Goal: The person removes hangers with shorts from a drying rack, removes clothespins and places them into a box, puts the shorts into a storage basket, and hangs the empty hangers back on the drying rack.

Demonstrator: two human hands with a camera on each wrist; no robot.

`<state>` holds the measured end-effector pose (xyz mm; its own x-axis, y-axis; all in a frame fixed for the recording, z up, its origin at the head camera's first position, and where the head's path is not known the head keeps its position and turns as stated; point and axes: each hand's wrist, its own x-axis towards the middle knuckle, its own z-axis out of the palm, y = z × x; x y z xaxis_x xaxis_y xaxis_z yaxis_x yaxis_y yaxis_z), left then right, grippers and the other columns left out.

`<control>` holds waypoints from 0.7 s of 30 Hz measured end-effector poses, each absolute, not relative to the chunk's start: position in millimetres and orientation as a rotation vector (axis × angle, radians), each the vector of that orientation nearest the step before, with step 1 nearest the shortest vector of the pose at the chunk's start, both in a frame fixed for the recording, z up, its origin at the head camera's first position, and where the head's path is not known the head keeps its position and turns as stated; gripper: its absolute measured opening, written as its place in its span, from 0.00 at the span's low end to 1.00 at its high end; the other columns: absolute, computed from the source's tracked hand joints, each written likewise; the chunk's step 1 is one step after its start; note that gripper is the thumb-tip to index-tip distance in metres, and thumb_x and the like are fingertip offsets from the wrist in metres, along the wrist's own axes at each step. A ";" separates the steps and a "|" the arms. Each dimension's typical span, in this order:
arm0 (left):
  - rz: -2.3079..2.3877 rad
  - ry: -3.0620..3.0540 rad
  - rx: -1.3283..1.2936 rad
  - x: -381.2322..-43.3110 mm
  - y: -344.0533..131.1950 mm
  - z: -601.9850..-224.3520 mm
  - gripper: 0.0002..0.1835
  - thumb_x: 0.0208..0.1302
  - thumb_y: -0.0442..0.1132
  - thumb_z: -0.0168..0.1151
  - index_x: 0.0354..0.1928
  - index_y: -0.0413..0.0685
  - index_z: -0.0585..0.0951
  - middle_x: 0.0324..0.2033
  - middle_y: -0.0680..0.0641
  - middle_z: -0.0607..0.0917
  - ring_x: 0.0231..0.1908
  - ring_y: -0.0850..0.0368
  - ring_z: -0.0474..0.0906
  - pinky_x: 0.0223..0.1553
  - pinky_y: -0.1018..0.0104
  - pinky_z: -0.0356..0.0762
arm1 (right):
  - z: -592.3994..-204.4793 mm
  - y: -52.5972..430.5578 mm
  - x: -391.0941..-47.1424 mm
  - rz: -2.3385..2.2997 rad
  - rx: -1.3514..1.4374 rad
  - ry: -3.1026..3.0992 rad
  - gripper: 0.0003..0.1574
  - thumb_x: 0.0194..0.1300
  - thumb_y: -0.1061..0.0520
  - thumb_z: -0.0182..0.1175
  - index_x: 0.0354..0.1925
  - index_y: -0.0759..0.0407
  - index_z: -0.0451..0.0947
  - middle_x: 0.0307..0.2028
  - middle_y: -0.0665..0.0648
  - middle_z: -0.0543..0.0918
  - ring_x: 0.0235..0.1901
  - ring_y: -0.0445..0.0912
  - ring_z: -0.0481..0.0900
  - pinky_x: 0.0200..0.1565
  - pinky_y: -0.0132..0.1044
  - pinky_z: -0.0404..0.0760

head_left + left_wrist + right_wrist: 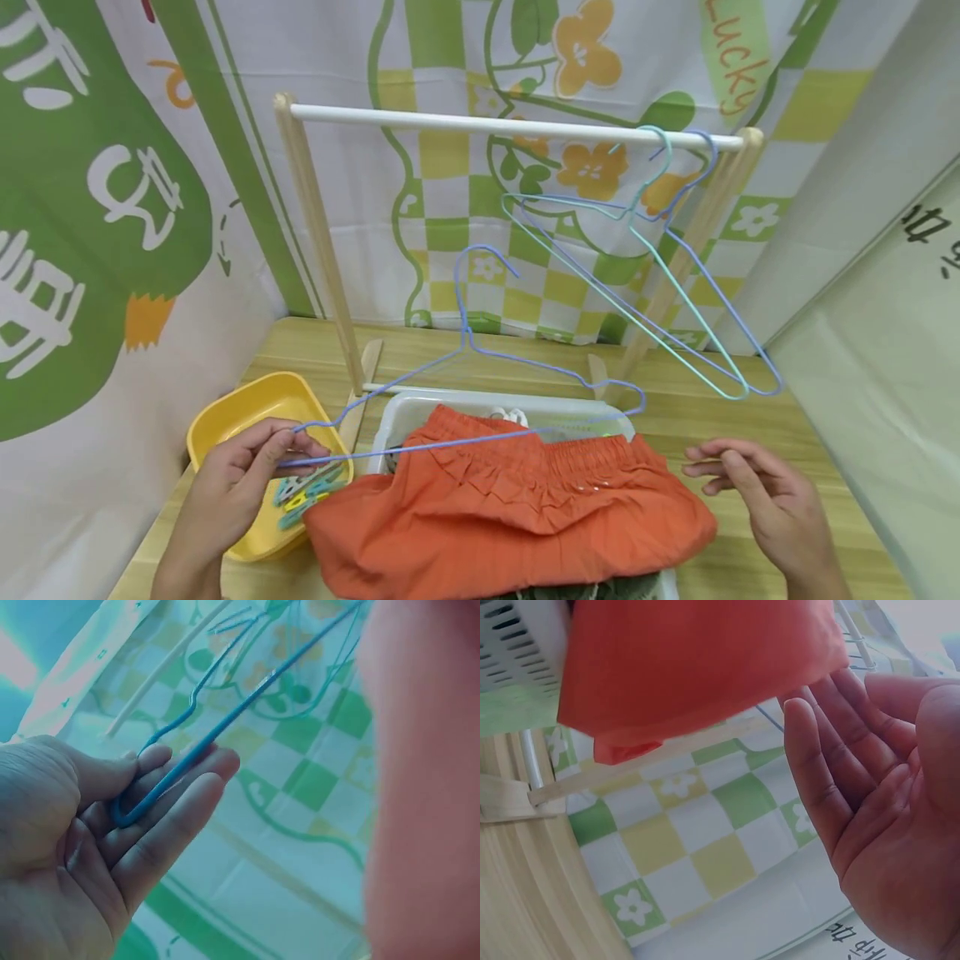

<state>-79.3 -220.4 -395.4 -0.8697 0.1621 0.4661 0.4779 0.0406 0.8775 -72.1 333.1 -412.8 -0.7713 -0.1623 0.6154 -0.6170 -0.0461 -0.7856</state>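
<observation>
A thin blue-purple wire hanger (465,346) is held up in front of me, its hook upward. My left hand (238,479) pinches its left end between thumb and fingers; the left wrist view shows the bent wire corner (124,817) lying across the fingers. An orange-red garment (510,508) with a gathered elastic waist lies below the hanger, spread over a white basket (390,408). My right hand (776,508) hovers to the right of the garment, fingers relaxed and apart, holding nothing. The right wrist view shows that hand (877,795) close to the garment's edge (705,675).
A white rail (465,123) on wooden posts stands behind, with a mint hanger (656,250) and a blue-purple hanger (723,292) hooked at its right end. A yellow tray (258,400) holding several clothespins (307,493) is at left. Patterned cloth hangs behind the wooden table (795,433).
</observation>
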 end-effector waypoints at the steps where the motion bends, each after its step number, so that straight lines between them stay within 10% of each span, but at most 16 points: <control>1: -1.918 -2.064 -0.618 -78.2 -222.7 -393.7 0.13 0.77 0.19 0.42 0.44 0.26 0.80 0.35 0.38 0.87 0.36 0.53 0.89 0.37 0.62 0.86 | -413.2 333.6 -72.3 1.876 0.818 -1.908 0.17 0.71 0.85 0.37 0.50 0.89 0.71 0.44 0.69 0.86 0.42 0.49 0.89 0.36 0.32 0.85; 21: -1.551 -1.588 -0.325 -85.8 -204.7 -361.9 0.11 0.77 0.22 0.48 0.44 0.11 0.72 0.38 0.35 0.88 0.37 0.53 0.89 0.38 0.65 0.85 | -418.5 327.9 -69.4 1.662 0.729 -2.542 0.19 0.77 0.75 0.46 0.58 0.71 0.79 0.47 0.61 0.88 0.48 0.46 0.87 0.46 0.33 0.84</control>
